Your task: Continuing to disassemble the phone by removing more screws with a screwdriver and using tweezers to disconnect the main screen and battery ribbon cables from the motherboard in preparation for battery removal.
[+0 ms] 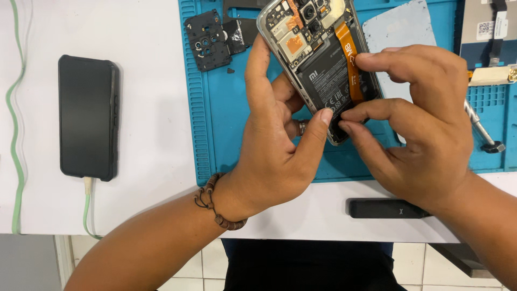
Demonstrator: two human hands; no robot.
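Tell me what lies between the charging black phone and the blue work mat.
In the head view, only bare white table separates the black phone from the blue mat; nothing rests on that stretch.

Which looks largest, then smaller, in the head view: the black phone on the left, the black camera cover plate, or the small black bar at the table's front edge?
1. Black phone, plainly largest.
2. Black bar and camera cover plate look similar; the right hand hides the bar's end, so unranked.
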